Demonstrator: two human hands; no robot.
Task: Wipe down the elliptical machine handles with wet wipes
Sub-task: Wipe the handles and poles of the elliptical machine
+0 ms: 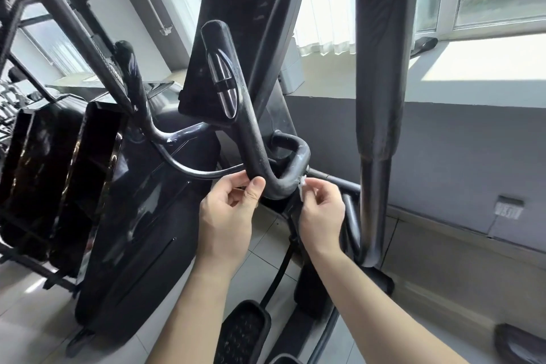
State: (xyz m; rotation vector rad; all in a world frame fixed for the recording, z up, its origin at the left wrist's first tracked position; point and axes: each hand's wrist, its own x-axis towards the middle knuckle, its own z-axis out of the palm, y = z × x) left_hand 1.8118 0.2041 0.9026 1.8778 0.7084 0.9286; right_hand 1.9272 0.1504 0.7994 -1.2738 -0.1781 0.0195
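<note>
The elliptical's fixed black handle rises at centre with a silver pulse sensor on it and curves into a U-bend low down. My left hand grips that bend from the left, thumb on the bar. My right hand pinches a small crumpled white wet wipe against the right side of the bend. The tall moving handle with its black foam grip stands upright to the right, untouched. The other fixed handle is at the left.
The black console sits behind the handle. Foot pedals lie below my arms. A dark machine housing and other gym equipment fill the left. A grey wall with a socket and a bright windowsill are at the right.
</note>
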